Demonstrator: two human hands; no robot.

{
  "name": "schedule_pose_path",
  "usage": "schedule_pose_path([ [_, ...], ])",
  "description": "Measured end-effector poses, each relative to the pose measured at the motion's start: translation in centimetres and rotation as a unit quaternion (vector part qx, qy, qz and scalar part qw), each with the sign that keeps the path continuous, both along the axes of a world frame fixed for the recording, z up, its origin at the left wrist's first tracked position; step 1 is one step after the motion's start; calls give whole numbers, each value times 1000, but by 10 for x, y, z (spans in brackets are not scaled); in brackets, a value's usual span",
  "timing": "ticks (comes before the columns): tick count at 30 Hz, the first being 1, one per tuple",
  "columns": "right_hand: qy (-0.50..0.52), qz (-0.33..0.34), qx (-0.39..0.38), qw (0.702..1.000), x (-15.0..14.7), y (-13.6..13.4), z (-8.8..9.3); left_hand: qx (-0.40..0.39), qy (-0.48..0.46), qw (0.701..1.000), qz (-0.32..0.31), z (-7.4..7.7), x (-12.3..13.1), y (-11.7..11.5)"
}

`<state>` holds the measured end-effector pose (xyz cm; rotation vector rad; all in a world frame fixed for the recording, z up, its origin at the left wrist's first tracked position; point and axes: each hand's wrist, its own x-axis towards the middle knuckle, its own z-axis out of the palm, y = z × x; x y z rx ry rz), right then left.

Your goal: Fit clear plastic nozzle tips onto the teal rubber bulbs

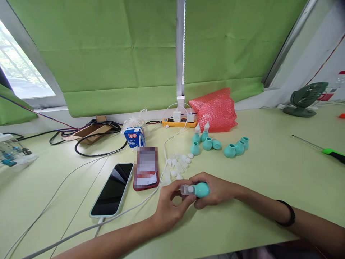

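My right hand (218, 190) is wrapped round a teal rubber bulb (202, 189) near the front middle of the table. My left hand (171, 207) pinches the clear plastic tip (186, 189) at the bulb's left end. Just behind my hands lies a pile of several small white plastic caps (178, 163). Farther back stand several more teal bulbs (207, 144), two of them fitted with clear tips (197, 129), and another group of teal bulbs (236, 147) to the right.
Two phones lie left of my hands, one black-screened (113, 189) on a white cable, one red-cased (146, 168). A milk carton (134, 136), power strip (179, 122), pink bubble wrap (214, 109), cables (91, 138), a fan (304, 99) and a green-handled screwdriver (332, 154) sit farther out.
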<state>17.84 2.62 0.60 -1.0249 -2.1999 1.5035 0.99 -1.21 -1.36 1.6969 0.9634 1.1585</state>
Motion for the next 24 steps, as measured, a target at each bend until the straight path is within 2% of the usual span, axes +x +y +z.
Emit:
schedule_pose_path([
  [2,28,-17,17,999,-3,-2,2,-42,-39,998,0,0,-1,2],
  [4,56,-5,53,997,-4,-3,3,-51,-53,997,3,0,-2,3],
  [7,118,-1,136,984,-2,2,0,10,-39,999,31,2,-4,1],
  [9,124,-59,223,965,1,10,-5,47,-33,998,41,3,-5,-1],
  [12,38,-147,363,919,3,21,-16,15,-31,999,9,6,-6,-4],
  [15,-78,-150,443,880,0,28,-26,-29,-16,999,-22,7,-6,-7],
  [19,-200,-154,487,836,-3,32,-32,-41,2,999,-36,7,-7,-6],
  [24,-214,-160,505,821,-2,37,-34,-27,13,998,-51,6,-7,-5],
])
